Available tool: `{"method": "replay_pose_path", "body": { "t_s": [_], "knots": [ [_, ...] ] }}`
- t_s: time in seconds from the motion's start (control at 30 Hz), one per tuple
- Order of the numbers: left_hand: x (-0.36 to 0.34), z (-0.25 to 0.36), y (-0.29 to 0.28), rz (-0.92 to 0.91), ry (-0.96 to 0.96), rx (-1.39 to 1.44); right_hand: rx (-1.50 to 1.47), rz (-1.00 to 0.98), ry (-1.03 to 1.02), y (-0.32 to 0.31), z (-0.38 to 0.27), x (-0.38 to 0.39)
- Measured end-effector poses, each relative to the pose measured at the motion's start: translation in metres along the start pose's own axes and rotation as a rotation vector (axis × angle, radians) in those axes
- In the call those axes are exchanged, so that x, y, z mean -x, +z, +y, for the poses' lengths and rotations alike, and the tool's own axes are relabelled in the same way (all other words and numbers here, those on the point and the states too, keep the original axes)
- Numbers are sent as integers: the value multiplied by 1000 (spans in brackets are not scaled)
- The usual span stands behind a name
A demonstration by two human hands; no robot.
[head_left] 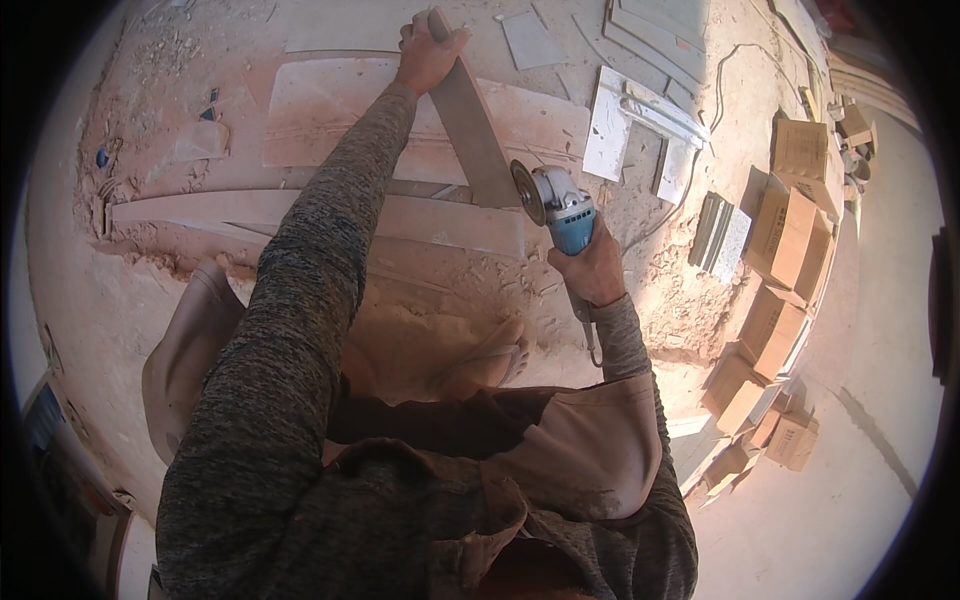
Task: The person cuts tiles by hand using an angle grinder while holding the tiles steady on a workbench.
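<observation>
My left hand [428,52] reaches far forward and grips the far end of a narrow tile strip [468,130]. The strip slants down toward the right over a larger dusty tile [335,110]. My right hand [598,265] is wrapped around the body of a blue and grey angle grinder [568,212]. Its cutting disc [527,192] stands at the near end of the strip; whether it touches is unclear. A cord hangs from the grinder's rear beside my right wrist. Nearer to me, a long pale tile piece [440,222] lies across the dusty ground.
Cut tile pieces [605,125] lie right of the grinder, with stacked tile sheets [655,40] beyond. A small stack of strips [718,238] sits farther right. Cardboard boxes [785,235] line the right side. A thin cable [720,75] loops over the floor. My bare foot [490,360] is close below.
</observation>
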State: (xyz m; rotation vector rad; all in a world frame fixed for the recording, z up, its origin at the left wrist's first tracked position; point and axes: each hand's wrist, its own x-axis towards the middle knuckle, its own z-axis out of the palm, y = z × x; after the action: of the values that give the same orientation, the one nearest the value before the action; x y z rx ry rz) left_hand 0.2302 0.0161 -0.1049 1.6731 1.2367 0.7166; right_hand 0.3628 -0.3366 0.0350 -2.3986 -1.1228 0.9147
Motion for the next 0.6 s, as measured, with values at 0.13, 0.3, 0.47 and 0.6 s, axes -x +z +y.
{"method": "replay_pose_path", "body": {
  "t_s": [0.13,0.3,0.47,0.6],
  "knots": [
    [0,-1,-1,6,3,-15,-5,3,-7,1,-1,0],
    [3,4,-1,-19,-3,50,5,1,-9,0,-1,0],
    [-1,-1,-1,-10,3,9,-1,-10,-6,0,-3,-1],
    [0,1,-1,-17,-13,28,-2,-7,-5,1,-3,-2]
  ]
}}
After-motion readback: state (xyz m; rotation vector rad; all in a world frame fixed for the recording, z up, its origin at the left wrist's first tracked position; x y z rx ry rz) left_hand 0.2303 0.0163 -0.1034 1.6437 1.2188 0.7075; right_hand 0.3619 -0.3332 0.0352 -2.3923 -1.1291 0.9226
